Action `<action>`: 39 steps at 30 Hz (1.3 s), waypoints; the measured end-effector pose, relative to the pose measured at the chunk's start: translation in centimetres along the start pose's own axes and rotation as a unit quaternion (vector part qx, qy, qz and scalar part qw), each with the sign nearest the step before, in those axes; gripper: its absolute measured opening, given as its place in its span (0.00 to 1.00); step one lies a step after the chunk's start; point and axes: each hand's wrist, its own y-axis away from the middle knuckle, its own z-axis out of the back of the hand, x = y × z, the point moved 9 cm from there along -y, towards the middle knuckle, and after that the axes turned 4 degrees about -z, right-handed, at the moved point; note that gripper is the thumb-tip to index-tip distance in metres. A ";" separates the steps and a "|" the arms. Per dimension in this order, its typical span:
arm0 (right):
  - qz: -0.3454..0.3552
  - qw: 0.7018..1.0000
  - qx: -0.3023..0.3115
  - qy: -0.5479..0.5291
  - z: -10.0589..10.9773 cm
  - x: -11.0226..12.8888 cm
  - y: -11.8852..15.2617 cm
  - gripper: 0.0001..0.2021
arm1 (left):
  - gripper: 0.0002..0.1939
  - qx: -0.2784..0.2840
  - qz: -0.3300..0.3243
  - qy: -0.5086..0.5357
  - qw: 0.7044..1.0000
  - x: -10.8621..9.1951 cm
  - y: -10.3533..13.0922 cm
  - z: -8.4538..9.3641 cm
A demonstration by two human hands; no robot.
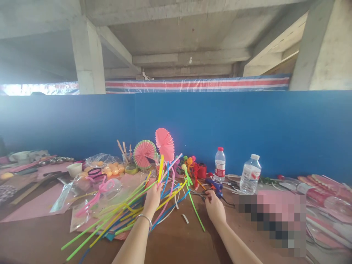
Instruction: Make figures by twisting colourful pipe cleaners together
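Worktop (pixel 176 249) strewn with fuzzy sticks (pixel 129 209), one yellow strip (pixel 161 168) raised
Left hand (pixel 153 197), wrist lifted above the sprawl, pinches the strip near its lower end, upright, probably to keep it clear. Right hand (pixel 215 207) sits lower, knuckles up, fingers curled beside seeming dark scissors (pixel 202 198) (whether that grip is closed, I cannot tell).
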 end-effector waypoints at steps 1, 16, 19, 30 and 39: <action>-0.001 1.000 0.001 0.001 -0.1 -0.1 -0.1 0.09 | 0.19 0.010 -0.004 0.037 0.999 0.1 -0.1 -0.4; -0.041 0.999 0.009 -0.021 -0.3 -1.9 -1.4 0.09 | 0.31 0.201 0.018 0.186 0.962 0.3 0.2 -3.9; -0.043 0.999 0.010 -0.023 -0.4 -1.9 -1.4 0.09 | 0.28 0.195 -0.009 0.128 0.972 -0.5 0.5 -3.9; -0.050 0.998 0.015 -0.029 -0.5 -2.2 -1.5 0.10 | 0.16 0.074 -0.098 -0.111 0.986 -3.1 0.5 -1.3; -0.050 0.998 0.013 -0.024 -0.4 -2.1 -1.6 0.09 | 0.09 0.151 -0.089 -0.214 0.961 -2.6 1.5 -3.4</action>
